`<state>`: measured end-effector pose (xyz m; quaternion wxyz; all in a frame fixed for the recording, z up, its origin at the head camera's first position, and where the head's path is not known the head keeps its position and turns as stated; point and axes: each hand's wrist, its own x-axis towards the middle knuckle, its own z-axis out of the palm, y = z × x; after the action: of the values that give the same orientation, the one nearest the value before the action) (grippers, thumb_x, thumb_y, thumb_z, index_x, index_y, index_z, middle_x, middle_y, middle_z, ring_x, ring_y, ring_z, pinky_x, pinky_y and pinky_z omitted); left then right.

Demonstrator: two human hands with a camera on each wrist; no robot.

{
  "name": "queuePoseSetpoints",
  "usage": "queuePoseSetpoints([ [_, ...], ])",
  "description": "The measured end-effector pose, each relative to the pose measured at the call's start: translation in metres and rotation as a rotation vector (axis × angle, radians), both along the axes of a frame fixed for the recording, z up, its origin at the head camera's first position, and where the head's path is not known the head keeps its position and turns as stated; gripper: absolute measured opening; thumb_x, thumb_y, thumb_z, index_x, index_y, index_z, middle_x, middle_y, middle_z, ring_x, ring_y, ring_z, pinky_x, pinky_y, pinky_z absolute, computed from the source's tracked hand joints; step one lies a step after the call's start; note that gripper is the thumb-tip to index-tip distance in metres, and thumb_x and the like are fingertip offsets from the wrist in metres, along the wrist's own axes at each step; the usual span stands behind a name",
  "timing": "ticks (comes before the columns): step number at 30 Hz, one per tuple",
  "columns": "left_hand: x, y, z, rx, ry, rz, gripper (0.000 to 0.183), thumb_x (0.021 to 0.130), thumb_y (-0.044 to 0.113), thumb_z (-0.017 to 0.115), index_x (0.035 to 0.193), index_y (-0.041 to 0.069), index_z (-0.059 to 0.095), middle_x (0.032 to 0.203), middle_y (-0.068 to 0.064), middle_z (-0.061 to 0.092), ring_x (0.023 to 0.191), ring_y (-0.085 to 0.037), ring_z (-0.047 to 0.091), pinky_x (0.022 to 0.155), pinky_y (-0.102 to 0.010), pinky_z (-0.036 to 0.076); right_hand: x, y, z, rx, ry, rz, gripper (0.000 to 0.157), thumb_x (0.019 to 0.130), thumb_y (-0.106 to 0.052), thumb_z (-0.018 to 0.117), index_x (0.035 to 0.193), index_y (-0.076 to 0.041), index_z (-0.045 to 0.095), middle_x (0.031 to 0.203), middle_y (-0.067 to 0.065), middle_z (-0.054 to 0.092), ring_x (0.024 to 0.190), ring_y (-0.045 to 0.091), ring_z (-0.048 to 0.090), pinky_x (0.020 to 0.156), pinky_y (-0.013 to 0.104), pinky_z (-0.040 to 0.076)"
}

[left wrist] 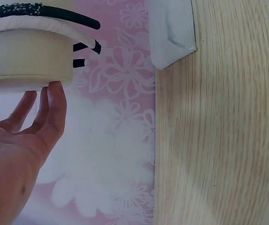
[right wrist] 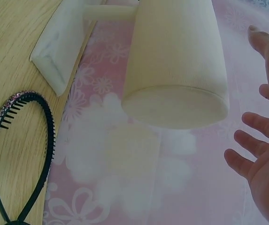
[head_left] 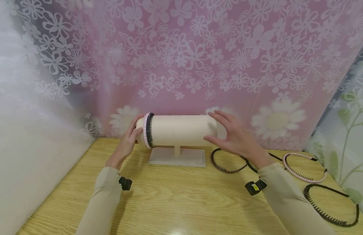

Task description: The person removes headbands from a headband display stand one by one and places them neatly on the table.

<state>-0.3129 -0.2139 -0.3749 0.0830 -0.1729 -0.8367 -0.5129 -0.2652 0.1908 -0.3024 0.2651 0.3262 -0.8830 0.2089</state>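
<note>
A cream cylindrical headband display stand (head_left: 181, 130) lies across its post, with a flat pale base (head_left: 176, 161) on the wooden table. At its left end, a light pink headband (head_left: 145, 130) and a dark glittery toothed headband (head_left: 150, 132) sit side by side around the cylinder. My left hand (head_left: 125, 143) holds that left end, thumb in front and fingers at the far side; the left wrist view shows fingertips touching the end's edge. Beside the right end is my right hand (head_left: 238, 135), fingers spread. In the right wrist view, a gap separates it from the cylinder.
Several loose headbands lie on the table at right: a beaded dark one (head_left: 223, 170), one partly behind the right forearm (head_left: 251, 166), a pink one (head_left: 300, 177) and a black toothed one (head_left: 319, 209). A floral pink curtain (head_left: 193, 65) hangs close behind the stand.
</note>
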Motion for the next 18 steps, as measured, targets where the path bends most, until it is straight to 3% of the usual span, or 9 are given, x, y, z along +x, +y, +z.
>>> queuePoseSetpoints([
  [6, -0.001, 0.000, 0.000, -0.005, 0.007, 0.003, 0.053, 0.110, 0.050, 0.035, 0.161, 0.043, 0.023, 0.163, -0.003, 0.037, 0.126, -0.037, 0.054, 0.089, -0.050, 0.053, -0.007, -0.013, 0.000, 0.013, -0.022, -0.002, 0.080, 0.086, -0.043, 0.081, 0.153, -0.016, 0.048, 0.155, 0.018, 0.048, 0.142, 0.040, 0.046, 0.110, 0.063, 0.042],
  [18, 0.000, 0.000, 0.000, -0.004, 0.002, 0.005, 0.053, 0.110, 0.050, 0.035, 0.161, 0.042, 0.023, 0.164, -0.002, 0.036, 0.127, -0.037, 0.053, 0.090, -0.052, 0.053, -0.017, -0.035, 0.008, 0.045, -0.036, 0.029, 0.081, 0.088, -0.049, 0.078, 0.152, -0.009, 0.048, 0.155, 0.017, 0.049, 0.142, 0.039, 0.046, 0.114, 0.058, 0.041],
])
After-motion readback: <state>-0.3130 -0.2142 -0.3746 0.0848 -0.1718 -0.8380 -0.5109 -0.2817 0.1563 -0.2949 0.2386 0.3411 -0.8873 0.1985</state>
